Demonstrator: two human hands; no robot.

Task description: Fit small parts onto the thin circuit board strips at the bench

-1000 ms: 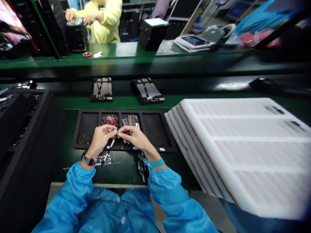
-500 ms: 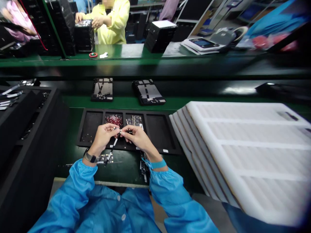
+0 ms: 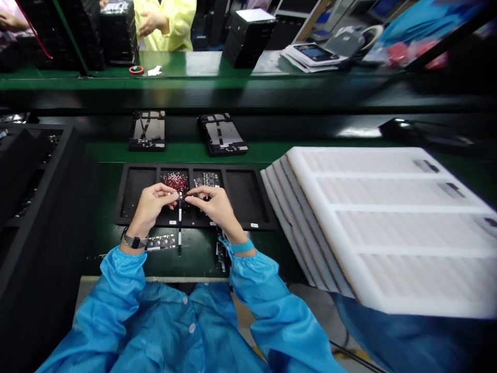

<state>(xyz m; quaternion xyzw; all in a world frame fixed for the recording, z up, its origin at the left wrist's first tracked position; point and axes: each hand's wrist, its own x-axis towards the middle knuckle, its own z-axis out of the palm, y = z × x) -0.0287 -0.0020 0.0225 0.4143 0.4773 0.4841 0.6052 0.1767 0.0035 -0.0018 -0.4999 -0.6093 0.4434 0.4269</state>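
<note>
My left hand (image 3: 152, 206) pinches the upper end of a narrow black-and-white flex cable (image 3: 179, 220), which hangs down toward me. My right hand (image 3: 214, 206) is closed in a pinch just right of that end; what its fingertips hold is too small to make out. Both hands are over the front of a black compartment tray (image 3: 134, 194). Behind my fingertips lies a heap of tiny red and silver parts (image 3: 174, 181) in one compartment. Small circuit boards (image 3: 206, 179) fill the compartment to its right, partly covered by my right hand.
A small board panel (image 3: 162, 242) and more flex strips (image 3: 221, 255) lie on the green bench. Stacked white foam trays (image 3: 349, 194) stand at right, a black bin (image 3: 73, 191) at left. Two device housings (image 3: 147, 130) lie behind. Across, a person in yellow (image 3: 180, 23) works.
The flex cable has swung from slanting to hanging nearly straight. My right fingertips have moved slightly apart from my left ones. The whole view has shifted a little.
</note>
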